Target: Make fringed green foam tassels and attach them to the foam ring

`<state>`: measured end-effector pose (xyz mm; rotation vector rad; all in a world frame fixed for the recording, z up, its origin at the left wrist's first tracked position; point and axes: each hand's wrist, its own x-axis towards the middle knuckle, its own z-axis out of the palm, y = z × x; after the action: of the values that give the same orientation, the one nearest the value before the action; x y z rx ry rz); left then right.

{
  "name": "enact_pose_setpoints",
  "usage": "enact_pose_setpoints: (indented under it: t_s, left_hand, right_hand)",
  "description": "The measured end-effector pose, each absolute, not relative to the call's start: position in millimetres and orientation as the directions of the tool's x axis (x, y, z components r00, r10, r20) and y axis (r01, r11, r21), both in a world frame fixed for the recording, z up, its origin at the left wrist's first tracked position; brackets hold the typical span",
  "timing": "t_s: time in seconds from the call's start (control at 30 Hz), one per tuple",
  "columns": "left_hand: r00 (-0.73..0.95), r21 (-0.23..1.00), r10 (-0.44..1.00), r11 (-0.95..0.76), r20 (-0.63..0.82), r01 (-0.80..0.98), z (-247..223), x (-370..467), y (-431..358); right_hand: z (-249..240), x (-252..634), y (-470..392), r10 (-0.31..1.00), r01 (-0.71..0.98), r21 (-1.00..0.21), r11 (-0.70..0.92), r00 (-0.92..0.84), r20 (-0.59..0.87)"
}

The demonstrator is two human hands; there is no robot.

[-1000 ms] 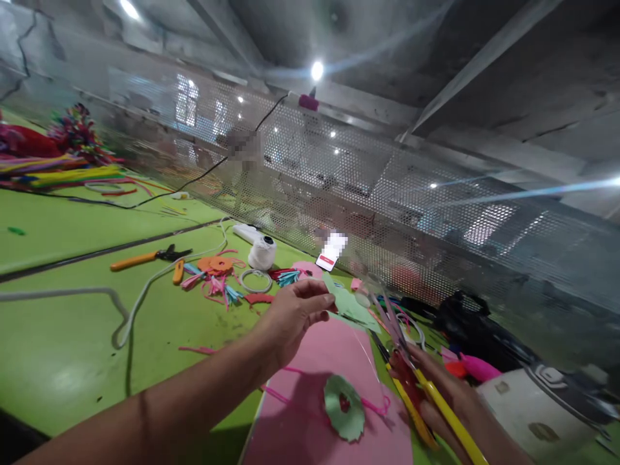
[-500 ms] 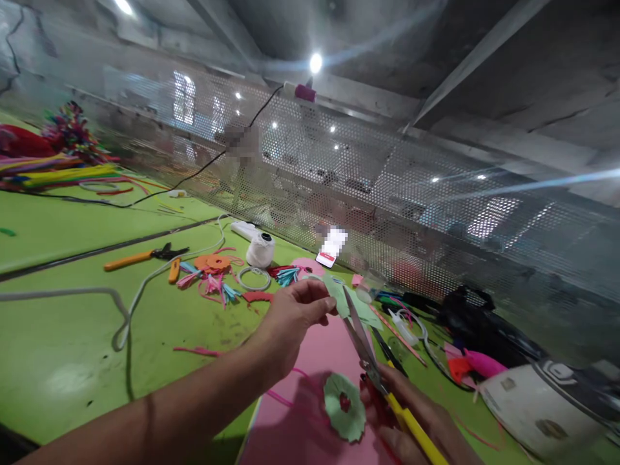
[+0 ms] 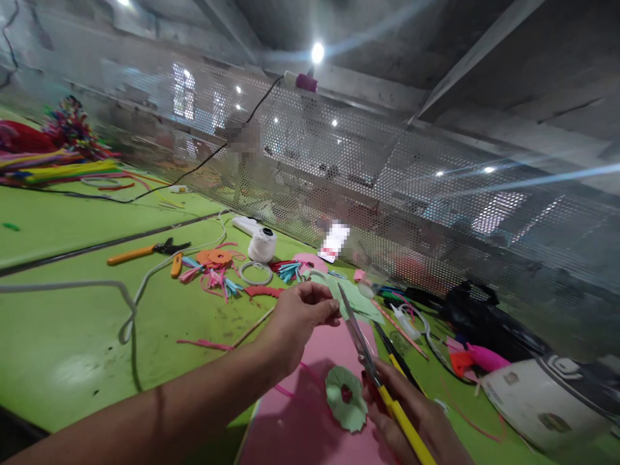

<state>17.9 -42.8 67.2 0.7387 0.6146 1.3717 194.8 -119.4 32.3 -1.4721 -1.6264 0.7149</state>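
Observation:
My left hand (image 3: 306, 320) is closed in a pinch at the edge of a light green sheet (image 3: 356, 298); the pinched part is mostly hidden by my fingers. In my right hand (image 3: 404, 403) are scissors (image 3: 357, 336) with yellow and red handles. Their blades are almost together and point up beside my left fingertips, over the green sheet. Below, a round green scalloped piece (image 3: 345, 399) with a reddish centre hole lies on a pink sheet (image 3: 310, 413). A pink strand (image 3: 285, 390) runs beside it.
Orange-handled pliers (image 3: 145, 252), tassels with an orange flower piece (image 3: 213, 259), a white thread spool (image 3: 262, 245) and a lit phone (image 3: 334, 242) are farther back. At right lie a glue bottle (image 3: 404, 321), black plastic (image 3: 472, 310) and a white appliance (image 3: 537, 400). A grey cable (image 3: 72, 285) crosses the left.
The scissor blades have come closer together beside my left fingers. Both hands stay in nearly the same place, and the view has shifted slightly.

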Motion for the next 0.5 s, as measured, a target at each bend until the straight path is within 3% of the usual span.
enact_pose_setpoints:
  t_s: [0.5]
  left_hand:
    - [0.106,0.781,0.994,0.072,-0.008,-0.620,68.1,17.3,-42.2]
  right_hand:
    - [39.5,187.6,-123.1,0.985,0.528,-0.837,0.144,0.004,0.172]
